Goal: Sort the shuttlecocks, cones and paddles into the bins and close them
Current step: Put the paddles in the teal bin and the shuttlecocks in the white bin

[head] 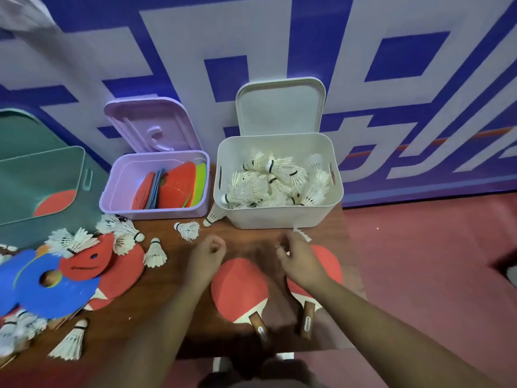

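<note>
— Nearly done?
— No. Left hand (208, 256) is curled, empty; right hand (298, 260), can't tell. White bin (279, 217) ahead holds shuttlecocks (268, 180). Paddles (239, 289) lie under the hands, cones (47, 284) and loose shuttlecocks (155, 253) to their left.

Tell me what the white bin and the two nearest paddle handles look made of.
White bin: likely moulded plastic, matte, with smooth rounded walls and cut-out grips. Paddle handles: apparently varnished wood, brown with a slight sheen, though blur leaves it open.

Wooden table (120, 331) stands against blue-white wall (279, 37)
</note>
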### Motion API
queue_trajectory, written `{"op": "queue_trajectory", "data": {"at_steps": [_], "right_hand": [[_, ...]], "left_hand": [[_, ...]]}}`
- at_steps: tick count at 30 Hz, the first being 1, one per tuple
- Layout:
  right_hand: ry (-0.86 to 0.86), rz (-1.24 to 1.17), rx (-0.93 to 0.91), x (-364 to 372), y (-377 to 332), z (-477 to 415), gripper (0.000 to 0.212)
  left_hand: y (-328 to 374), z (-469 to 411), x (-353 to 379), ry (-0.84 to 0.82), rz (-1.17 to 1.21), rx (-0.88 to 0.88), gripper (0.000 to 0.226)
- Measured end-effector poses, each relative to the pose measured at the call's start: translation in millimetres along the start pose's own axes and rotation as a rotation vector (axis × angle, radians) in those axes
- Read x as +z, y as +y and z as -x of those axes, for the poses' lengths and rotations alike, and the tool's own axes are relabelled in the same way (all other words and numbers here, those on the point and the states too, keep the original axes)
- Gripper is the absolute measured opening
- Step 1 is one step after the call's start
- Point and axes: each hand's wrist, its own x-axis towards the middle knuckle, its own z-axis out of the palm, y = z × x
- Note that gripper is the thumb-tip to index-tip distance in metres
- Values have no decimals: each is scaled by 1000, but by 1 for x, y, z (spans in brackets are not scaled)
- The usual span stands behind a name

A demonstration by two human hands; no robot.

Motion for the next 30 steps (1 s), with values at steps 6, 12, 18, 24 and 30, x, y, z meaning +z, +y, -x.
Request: {"op": "queue_trajectory", "data": {"at_steps": [6,12,18,24,30], "right_hand": [[-224,-44,310,78,25,28,3],[-160,-85,605,150,97,25,51],[131,-682,710,127,50,63,11],[381,-778,726,60,62,111,8],[615,-801,758,-6,96,141,13]], "left_hand": [[-60,19,15,-98,20,-424,13],[-106,11,27,-175,115,-519,23],[-105,16,28,-362,318,-402,12],[-46,15,58,-479,319,-272,6],[-9,19,110,-530,146,-212,10]]}}
